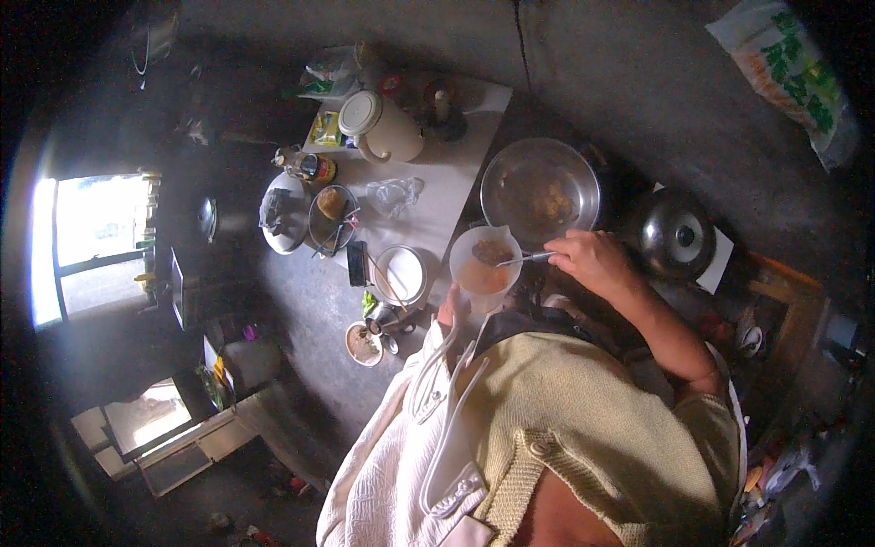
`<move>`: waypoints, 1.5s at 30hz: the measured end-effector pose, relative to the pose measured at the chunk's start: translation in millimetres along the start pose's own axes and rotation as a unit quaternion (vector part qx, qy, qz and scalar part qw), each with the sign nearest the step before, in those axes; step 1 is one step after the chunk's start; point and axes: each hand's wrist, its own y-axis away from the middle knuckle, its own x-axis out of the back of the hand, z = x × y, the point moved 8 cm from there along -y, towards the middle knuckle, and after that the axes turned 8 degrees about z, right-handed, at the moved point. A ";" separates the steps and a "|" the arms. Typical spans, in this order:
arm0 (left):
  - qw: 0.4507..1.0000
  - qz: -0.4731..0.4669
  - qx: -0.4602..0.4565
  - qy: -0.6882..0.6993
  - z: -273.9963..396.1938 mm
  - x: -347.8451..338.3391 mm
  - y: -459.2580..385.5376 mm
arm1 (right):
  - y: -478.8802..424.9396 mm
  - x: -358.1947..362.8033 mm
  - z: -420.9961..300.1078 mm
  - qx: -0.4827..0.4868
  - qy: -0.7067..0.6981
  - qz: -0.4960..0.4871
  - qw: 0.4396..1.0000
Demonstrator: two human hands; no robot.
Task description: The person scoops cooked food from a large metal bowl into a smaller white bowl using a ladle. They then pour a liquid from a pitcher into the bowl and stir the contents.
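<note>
My left hand (449, 308) grips the side of a translucent plastic measuring jug (485, 290), which holds an orange-brown mixture. With its fingers closed around the handle of a metal ladle or strainer (530, 258), my right hand (586, 256) keeps the tool's head in the jug's mouth. The head's exact shape is hard to tell. Just beyond the jug lies a wide metal pan (519, 164) with yellowish-brown food bits (552, 199) in its bottom. A domed metal lid (673, 236) with a black knob lies to the right of my right hand.
On the table (444, 181) stand a cream lidded pitcher (396, 130), a sauce bottle (316, 166), a crumpled clear bag (395, 195), a basket (320, 229) and a white bowl (400, 275) with chopsticks across it. A smaller bowl (364, 344) stands lower left. A printed plastic bag (786, 75) is at upper right.
</note>
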 end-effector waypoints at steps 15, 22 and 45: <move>0.998 0.009 -0.035 -0.045 -6.8 -1.5 -7.6 | -0.4 7.5 -0.9 -0.008 0.011 -0.003 1.000; 0.997 0.011 -0.052 -0.064 -5.9 -1.7 -13.4 | -3.2 -1.0 8.3 -0.010 0.005 -0.003 1.000; 0.952 0.052 -0.234 -0.191 -5.4 9.0 -19.6 | 2.7 30.3 45.5 -0.172 -0.180 0.035 0.968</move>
